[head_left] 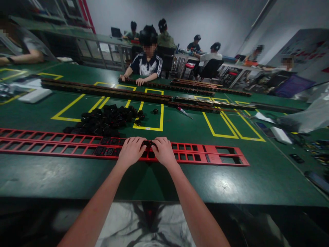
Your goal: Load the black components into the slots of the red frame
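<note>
Green table [183,130], red frame [212,155] along its near side; left hand [131,150] and right hand [163,150] curl over it, thumbs at a black piece [148,143], grip unclear to me. I'd call it seating; next move calls for even pressure.

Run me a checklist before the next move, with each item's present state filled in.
1. Both hands at the work: ok; left hand and right hand are side by side at the red frame.
2. Black piece between the hands fully seated: cannot tell; the fingers partly cover it.
3. Frame supported: ok; it lies lengthwise on the green table.
4. Every opening in the frame filled: not ok; many are open on both sides of the hands.
5. Loose black parts nearby: ok; they lie heaped just beyond the frame, toward the left.
6. Screwdriver clear of the hands: ok; it lies apart, beyond the frame.
</note>
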